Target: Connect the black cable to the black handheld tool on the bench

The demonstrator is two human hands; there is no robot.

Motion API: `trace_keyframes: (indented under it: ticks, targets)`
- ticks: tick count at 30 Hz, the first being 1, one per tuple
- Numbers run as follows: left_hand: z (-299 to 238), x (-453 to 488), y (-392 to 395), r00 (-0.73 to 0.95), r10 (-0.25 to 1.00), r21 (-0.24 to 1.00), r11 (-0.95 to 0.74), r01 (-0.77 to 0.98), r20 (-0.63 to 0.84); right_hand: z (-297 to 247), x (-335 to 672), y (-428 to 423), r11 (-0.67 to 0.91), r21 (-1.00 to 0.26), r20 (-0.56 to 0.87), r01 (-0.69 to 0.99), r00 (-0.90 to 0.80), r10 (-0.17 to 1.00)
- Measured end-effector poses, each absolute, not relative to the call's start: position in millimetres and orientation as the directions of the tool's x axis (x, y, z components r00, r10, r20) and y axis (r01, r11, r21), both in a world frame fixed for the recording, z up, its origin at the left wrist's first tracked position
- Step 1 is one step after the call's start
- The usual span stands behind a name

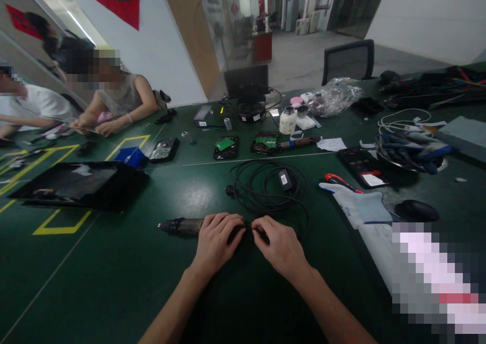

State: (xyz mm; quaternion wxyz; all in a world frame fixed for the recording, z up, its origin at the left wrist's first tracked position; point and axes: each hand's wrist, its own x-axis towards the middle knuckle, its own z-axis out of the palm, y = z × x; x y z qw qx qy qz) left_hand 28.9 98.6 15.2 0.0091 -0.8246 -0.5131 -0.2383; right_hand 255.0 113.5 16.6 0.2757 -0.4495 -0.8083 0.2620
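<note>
A dark electric screwdriver (181,226) lies on its side on the green table (114,263), its tip pointing left. My left hand (217,241) is wrapped round its rear end. My right hand (278,246) pinches the black cable plug (248,225) right at the tool's back, touching the left hand's fingers. The cable (266,184) runs off in loose coils just beyond my hands, with a small black power adapter (285,179) lying among the coils.
A black tray (76,184) sits at the left, with a blue bin (131,156) behind it. Hard drives (226,147) lie mid-table beside a second screwdriver (299,142). White gloves (360,207), a mouse (416,210) and a bowl of gloves (412,151) are at right. Two people sit far left.
</note>
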Motion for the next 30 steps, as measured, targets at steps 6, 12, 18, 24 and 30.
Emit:
trace_keyframes:
  ticks: [6,12,18,24,30]
  targets:
    - [16.3,28.1,98.4,0.392,0.843,0.240,-0.494,0.836,0.369,17.1,255.4,113.9,0.453,-0.683,0.208,0.572,-0.443,0.872]
    - [16.5,28.7,98.3,0.368,0.847,0.239,-0.477,0.846,0.384,16.3,255.1,113.7,0.445,-0.691,0.204,0.570,-0.437,0.876]
    - [14.1,28.4,98.8,0.369,0.843,0.233,-0.478,0.847,0.391,17.4,255.8,113.7,0.447,-0.687,0.202,0.572,-0.440,0.875]
    - [15.7,28.7,97.9,0.384,0.844,0.238,-0.488,0.840,0.374,18.3,255.8,113.8,0.448,-0.689,0.202,0.570,-0.442,0.874]
    - [15.0,28.1,98.6,0.358,0.843,0.238,-0.473,0.848,0.401,20.4,255.7,113.9,0.441,-0.695,0.198,0.567,-0.438,0.877]
